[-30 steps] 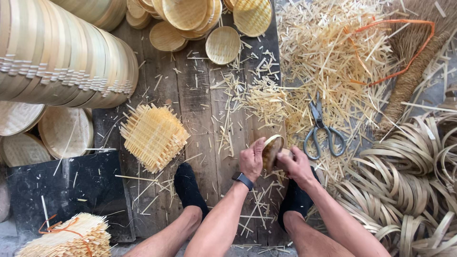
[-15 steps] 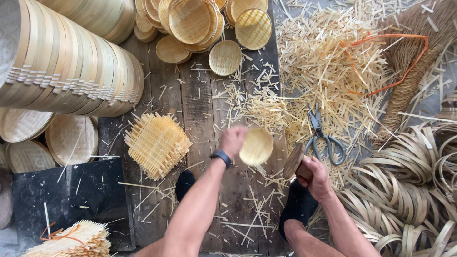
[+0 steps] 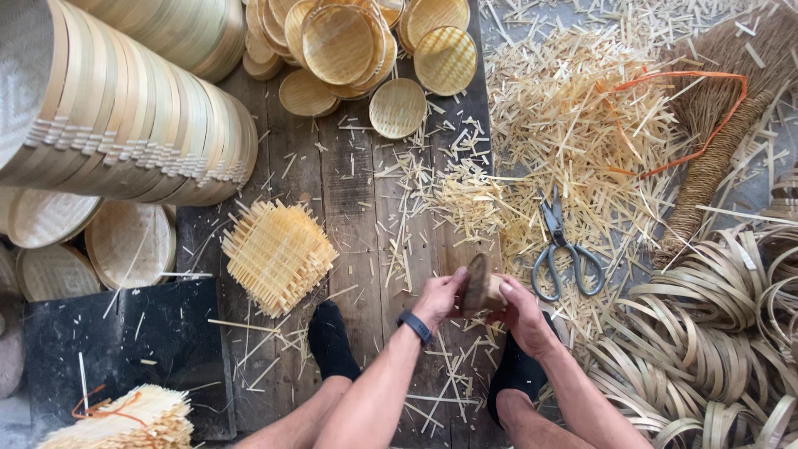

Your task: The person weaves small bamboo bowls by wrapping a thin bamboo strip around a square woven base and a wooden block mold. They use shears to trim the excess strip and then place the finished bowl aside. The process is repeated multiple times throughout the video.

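Observation:
My left hand (image 3: 436, 298) and my right hand (image 3: 522, 312) meet low in the middle over the dark wooden planks (image 3: 357, 208). Both are closed on a small brown wooden piece (image 3: 478, 281) held upright on its edge between them, with a paler block (image 3: 497, 291) against it on the right-hand side. A black band is on my left wrist. Grey-handled scissors (image 3: 565, 249) lie just right of my hands on bamboo trimmings. A square woven bamboo mat (image 3: 278, 254) with loose strip ends lies to the left.
Small round woven trays (image 3: 397, 108) lie at the top, beside a long stack of big round sieves (image 3: 125, 108). A heap of bamboo offcuts (image 3: 582, 116), a broom (image 3: 715, 150) and bent bamboo hoops (image 3: 731, 333) fill the right. My black-socked feet (image 3: 332, 341) flank my hands.
Half a second ago my left hand was stretched forward holding a round woven tray. That tray is out of the hand now, and both hands have come back together on the brown piece.

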